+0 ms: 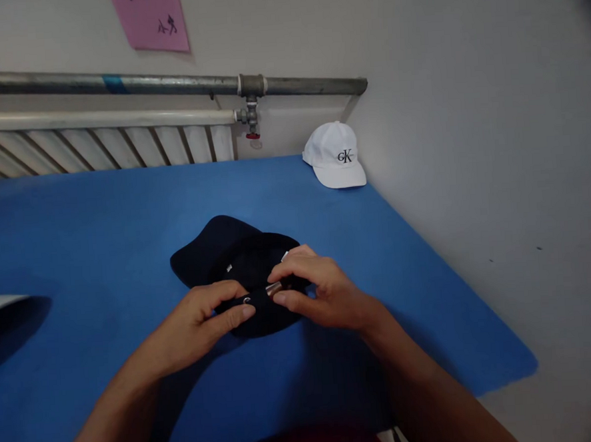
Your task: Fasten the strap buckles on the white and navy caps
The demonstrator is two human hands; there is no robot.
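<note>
A black cap lies with its inside facing up and its brim to the upper left on the blue table. My left hand pinches the cap's back strap between thumb and fingers, beside a small ring-shaped mark. On the right side of the strap, my right hand grips it next to a shiny metal buckle. Small white tags show inside the cap. The fingertips of both hands are partly hidden by the cap and strap.
A white cap with black letters sits at the blue table's back right corner by the wall. Part of a pale object shows at the left edge. Behind are a radiator, metal pipes and a pink note.
</note>
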